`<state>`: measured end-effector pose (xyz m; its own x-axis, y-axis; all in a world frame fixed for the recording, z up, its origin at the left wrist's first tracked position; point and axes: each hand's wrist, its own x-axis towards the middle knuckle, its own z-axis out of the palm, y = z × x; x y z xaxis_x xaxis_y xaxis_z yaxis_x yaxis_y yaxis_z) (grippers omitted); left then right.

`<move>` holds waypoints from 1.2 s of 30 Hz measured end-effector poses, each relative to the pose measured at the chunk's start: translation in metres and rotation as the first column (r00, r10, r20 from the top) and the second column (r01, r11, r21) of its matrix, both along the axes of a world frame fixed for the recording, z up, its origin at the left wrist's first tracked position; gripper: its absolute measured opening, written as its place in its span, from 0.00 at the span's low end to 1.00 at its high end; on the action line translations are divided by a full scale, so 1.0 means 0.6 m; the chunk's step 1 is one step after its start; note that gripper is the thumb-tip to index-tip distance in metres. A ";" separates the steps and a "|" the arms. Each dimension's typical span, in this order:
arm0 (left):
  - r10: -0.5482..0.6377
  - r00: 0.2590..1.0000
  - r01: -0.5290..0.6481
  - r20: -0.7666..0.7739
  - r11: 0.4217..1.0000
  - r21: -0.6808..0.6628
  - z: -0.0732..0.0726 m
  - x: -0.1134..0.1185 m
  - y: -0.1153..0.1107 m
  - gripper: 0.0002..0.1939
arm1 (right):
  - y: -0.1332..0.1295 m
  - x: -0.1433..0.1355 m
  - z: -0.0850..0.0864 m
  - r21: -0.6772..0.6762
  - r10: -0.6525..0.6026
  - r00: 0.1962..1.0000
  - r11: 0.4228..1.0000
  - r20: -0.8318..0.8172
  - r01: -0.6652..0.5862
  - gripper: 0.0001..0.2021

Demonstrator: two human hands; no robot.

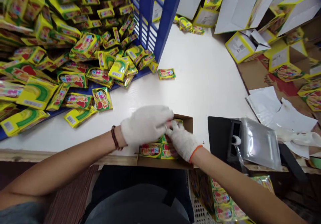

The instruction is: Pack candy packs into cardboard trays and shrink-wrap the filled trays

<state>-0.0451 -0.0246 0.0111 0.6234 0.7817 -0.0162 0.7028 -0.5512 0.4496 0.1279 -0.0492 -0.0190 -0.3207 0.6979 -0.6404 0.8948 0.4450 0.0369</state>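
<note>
An open cardboard box (160, 162) stands at the table's near edge, partly filled with small yellow-green candy boxes (150, 150) marked with red fruit. My left hand (144, 125), in a white knit glove and slightly blurred, reaches over the box from the left with its fingers together and bent. From the right, my right hand (182, 140), in a white glove with an orange cuff, dips into the box with curled fingers. The fingertips of both meet over the candy boxes. Something small and reddish shows between them, too hidden to name.
A blue plastic crate (150, 23) on its side spills many candy boxes (120, 68) at the left. One candy box (167, 74) lies alone mid-table. Opened cartons (247, 46) crowd the right; a black device (223, 140) and clear plastic film (260, 143) lie at the right edge.
</note>
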 end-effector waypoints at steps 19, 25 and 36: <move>0.413 0.911 -0.413 -0.007 0.911 -0.006 -0.103 -0.030 0.179 0.27 | -0.016 0.036 -0.030 0.124 -0.056 0.948 0.987 -0.315 0.100 0.20; 0.166 0.982 -0.182 0.087 0.950 0.254 0.006 -0.069 -0.041 0.22 | -0.010 0.053 0.056 0.115 -0.139 0.503 0.890 -0.853 0.441 0.21; 0.646 0.722 -0.615 -0.248 0.763 0.197 -0.019 -0.177 -0.065 0.38 | -0.036 0.051 0.041 -0.159 -0.249 0.711 0.969 -0.657 0.192 0.11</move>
<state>-0.1513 -0.0636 -0.0001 -0.0358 0.9992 -0.0158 0.9890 0.0377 0.1431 0.1586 -0.0706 0.0055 -0.5272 0.7642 -0.3717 0.7469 0.2080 -0.6316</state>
